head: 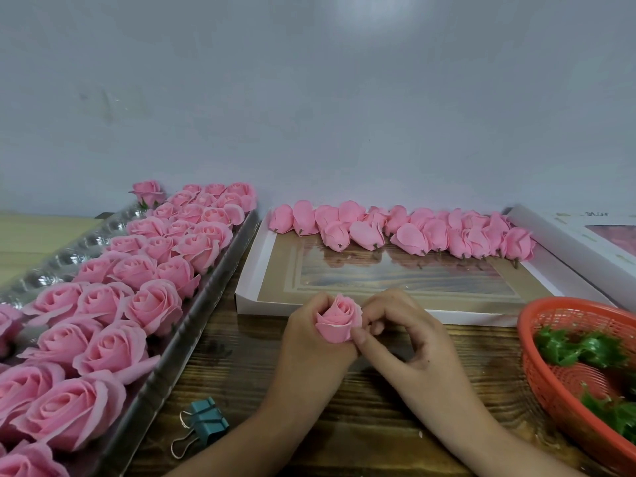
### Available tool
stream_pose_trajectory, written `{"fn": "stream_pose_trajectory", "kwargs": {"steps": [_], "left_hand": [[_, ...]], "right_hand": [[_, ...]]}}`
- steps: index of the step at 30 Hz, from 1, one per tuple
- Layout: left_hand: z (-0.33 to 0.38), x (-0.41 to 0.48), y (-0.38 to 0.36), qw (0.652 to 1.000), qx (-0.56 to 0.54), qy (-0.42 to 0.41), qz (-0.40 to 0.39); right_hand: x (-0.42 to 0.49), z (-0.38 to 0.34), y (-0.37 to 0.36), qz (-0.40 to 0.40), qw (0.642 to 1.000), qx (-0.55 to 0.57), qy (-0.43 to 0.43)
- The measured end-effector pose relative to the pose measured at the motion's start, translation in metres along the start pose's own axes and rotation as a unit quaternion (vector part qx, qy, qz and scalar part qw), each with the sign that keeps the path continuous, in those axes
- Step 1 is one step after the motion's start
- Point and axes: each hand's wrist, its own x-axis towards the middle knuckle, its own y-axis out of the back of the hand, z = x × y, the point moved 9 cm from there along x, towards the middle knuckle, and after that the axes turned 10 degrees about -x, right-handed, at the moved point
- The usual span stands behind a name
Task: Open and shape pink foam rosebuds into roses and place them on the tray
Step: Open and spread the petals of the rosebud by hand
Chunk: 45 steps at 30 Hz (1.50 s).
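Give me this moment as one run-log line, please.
left hand: holds rosebud | right hand: pinches its outer petal | tray: rows of opened roses | box: closed buds waiting

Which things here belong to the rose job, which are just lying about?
Job: left hand and right hand gripping the held rosebud; closed rosebuds on the white box; tray of finished roses.
Lying about: binder clip; orange basket of green leaves.

Tray (192,325) left, basket (537,366) right
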Motion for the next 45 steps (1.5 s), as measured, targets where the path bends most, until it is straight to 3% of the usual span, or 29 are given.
{"fn": "stream_pose_trajectory", "kwargs": {"steps": [9, 19, 23, 26, 30, 40, 45], "left_hand": [[-0.010, 0.001, 0.002, 0.999, 0.020, 0.026, -0.007], [-0.005, 0.003, -0.001, 0.997, 0.064, -0.041, -0.018], [-0.013, 0.002, -0.003, 0.992, 0.118, -0.047, -0.027], [-0.024, 0.001, -0.003, 0.997, 0.075, 0.010, -0.018], [-0.019, 0.001, -0.005, 0.990, 0.135, -0.019, -0.022], [-0.010, 0.001, -0.004, 0.995, 0.088, -0.019, -0.035], [-0.017, 0.004, -0.004, 0.996, 0.084, -0.005, -0.041]], "right_hand": [[0.001, -0.003, -0.002, -0.016, 1.000, 0.025, -0.007], [-0.001, -0.006, -0.001, -0.013, 0.999, 0.034, -0.007], [-0.005, 0.001, -0.004, -0.026, 0.997, 0.056, -0.056], [-0.006, 0.007, -0.005, -0.023, 0.994, 0.068, -0.086], [-0.004, 0.005, -0.005, -0.018, 0.993, 0.077, -0.084], [-0.003, 0.000, -0.009, -0.049, 0.990, 0.121, -0.057], [-0.002, 0.003, -0.004, -0.019, 0.994, 0.089, -0.057]]}}
